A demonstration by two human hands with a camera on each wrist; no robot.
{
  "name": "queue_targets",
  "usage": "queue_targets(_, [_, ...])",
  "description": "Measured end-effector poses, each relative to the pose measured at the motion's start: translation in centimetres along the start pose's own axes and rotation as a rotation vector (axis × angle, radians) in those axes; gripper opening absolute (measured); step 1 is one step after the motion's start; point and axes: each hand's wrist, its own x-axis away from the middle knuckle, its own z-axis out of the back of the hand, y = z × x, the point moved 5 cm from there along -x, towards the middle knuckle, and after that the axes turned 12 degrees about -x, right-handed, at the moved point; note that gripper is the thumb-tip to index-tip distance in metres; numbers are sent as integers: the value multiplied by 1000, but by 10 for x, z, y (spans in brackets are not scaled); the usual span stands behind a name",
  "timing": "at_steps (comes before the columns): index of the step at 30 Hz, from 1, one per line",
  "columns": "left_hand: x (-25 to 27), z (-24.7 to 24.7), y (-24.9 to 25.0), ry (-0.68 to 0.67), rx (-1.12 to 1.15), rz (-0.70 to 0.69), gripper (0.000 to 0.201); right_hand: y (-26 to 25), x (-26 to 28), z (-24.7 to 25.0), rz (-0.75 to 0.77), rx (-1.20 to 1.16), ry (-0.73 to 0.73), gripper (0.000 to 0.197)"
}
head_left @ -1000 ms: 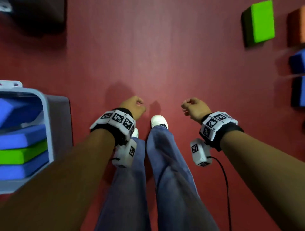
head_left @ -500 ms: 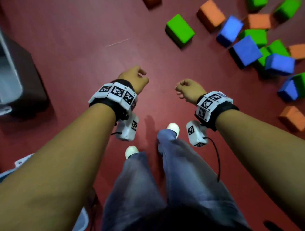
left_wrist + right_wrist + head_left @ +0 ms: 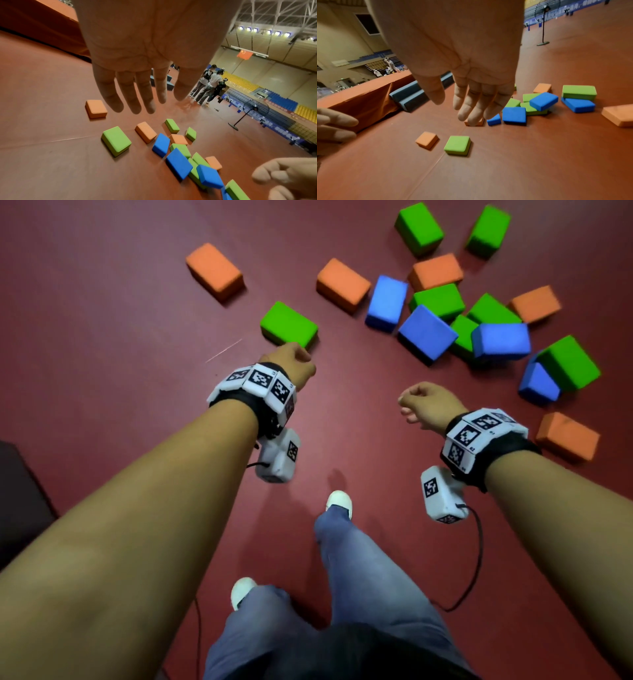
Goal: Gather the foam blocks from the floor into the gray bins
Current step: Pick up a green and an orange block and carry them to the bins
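Observation:
Several green, blue and orange foam blocks lie scattered on the red floor ahead and to the right. The nearest is a green block [image 3: 288,325] [image 3: 116,140] [image 3: 457,145], lying just beyond my left hand [image 3: 291,364]. That hand [image 3: 135,94] hangs above the floor with fingers straight and relaxed, holding nothing. My right hand [image 3: 428,404] [image 3: 471,106] is also empty, fingers loosely hanging, left of an orange block [image 3: 567,435]. A heap of blue and green blocks [image 3: 462,330] sits farther right. No gray bin is in view.
A dark object [image 3: 17,491] is at the left edge of the head view. My legs and white shoes [image 3: 339,501] stand below the hands. A fan on a stand [image 3: 243,116], blue mats [image 3: 412,94] and people [image 3: 209,83] are far off.
The view has swung away from the gray bin with blocks and toward the block pile. Both empty hands have moved forward; the green block is now right in front of my left hand.

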Motion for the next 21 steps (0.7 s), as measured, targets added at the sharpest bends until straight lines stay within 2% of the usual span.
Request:
queue_targets(4, [-42,4,45,25,85,7,14,-32,-55,53,36,10,5,20])
queue_targets(8, [-76,15,38,23,85,112,7,-65,-105,68,59,60,-25,26])
queue_targets(14, [-161,50,7,98,93,272,11,-117,-214,52,44,166,-76,22])
queue_targets(17, [-229,63,8,86,95,316,23,-154,-285,33,57,236,-91,19])
queue_targets(20, [-299,71,13,57,117,332,29,-188,-349,10,68,322,-88,7])
queue_targets(21, [-321,73,16,38,130,345,29,-198,-370,3,56,346,-91,16])
